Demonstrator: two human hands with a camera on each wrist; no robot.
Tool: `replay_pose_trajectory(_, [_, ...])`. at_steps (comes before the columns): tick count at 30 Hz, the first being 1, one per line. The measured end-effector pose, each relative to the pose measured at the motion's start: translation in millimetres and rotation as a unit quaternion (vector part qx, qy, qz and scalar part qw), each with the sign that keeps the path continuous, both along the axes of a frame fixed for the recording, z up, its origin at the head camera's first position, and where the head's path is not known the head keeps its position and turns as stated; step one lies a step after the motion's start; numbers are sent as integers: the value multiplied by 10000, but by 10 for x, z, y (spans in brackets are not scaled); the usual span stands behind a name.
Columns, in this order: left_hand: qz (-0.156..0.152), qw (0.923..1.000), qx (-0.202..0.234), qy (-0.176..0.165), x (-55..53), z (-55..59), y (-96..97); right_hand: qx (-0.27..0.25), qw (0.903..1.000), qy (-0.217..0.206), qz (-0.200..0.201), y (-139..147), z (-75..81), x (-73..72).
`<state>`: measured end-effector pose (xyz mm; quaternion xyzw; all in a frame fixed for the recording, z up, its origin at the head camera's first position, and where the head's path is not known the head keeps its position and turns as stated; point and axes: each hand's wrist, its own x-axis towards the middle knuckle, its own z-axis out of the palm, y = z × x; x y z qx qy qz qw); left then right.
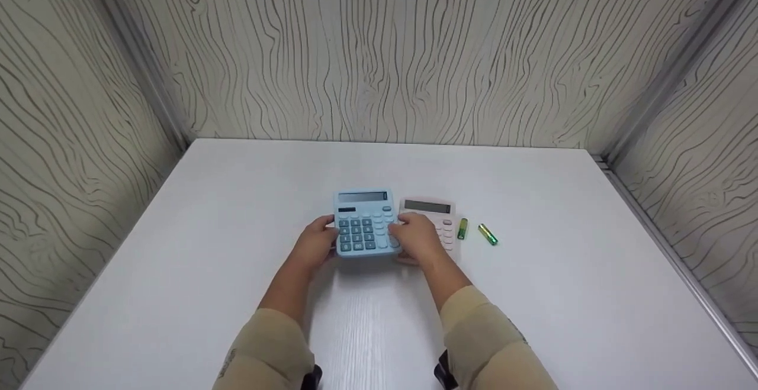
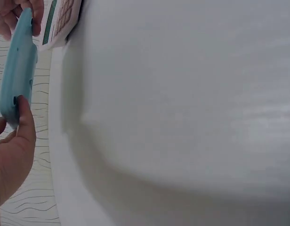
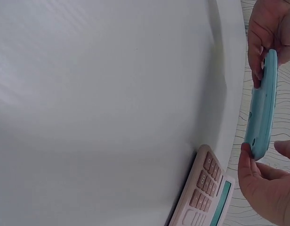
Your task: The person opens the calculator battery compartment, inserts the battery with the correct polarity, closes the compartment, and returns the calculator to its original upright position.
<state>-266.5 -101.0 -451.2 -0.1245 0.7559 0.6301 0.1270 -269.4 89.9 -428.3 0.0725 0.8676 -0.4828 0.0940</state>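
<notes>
Tabletop (image 1: pixel 533 183) below, my left hand (image 1: pixel 315 243) and right hand (image 1: pixel 418 237) pinched the blue calculator (image 1: pixel 366 223) at nine and three o'clock: likely light, steadiest there.

1 blue calculator (image 1: pixel 365 223), 1 pink calculator (image 1: pixel 444 217): 2 total. 2 green batteries (image 1: pixel 488 234). 1 left hand (image 1: pixel 315 244), 1 right hand (image 1: pixel 419 237): 2 total. 2 tan sleeves (image 1: pixel 263 345). 1 white desk (image 1: pixel 237 200). 3 patterned walls (image 1: pixel 379 52).

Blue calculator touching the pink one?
Apart. The right wrist view shows a gap between the blue calculator and the pink calculator, with table and wall visible through it.
</notes>
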Motion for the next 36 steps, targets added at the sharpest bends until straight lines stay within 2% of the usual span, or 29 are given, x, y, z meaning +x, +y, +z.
replay_pose_trajectory(5, [41, 9995, 309, 96, 9, 45, 116, -130, 9998, 74, -139, 68, 25, 9])
replay_pose_trajectory(11, [11, 9981, 620, 29, 25, 66, 206, -122, 9994, 246, -229, 155, 76, 22])
replay_pose_trajectory(18, [-12, 9975, 706, 67, 96, 134, 310, 137, 9993, 286, -175, 212, 146, 60])
replay_pose_trajectory(23, [-197, 9939, 1081, 111, 160, 156, 392, 104, 9992, 356, -128, 260, 168, 73])
replay_pose_trajectory(26, [-365, 9907, 1310, 103, 182, 155, 414, 257, 9988, 409, 87, 291, 161, 89])
replay_pose_trajectory(32, [-499, 9875, 1493, 87, 205, 196, 468, 1091, 9900, 486, 756, 295, 88, 119])
replay_pose_trajectory(36, [-535, 9876, 1469, 128, 216, 234, 517, 1378, 9858, 456, 844, 294, 41, 136])
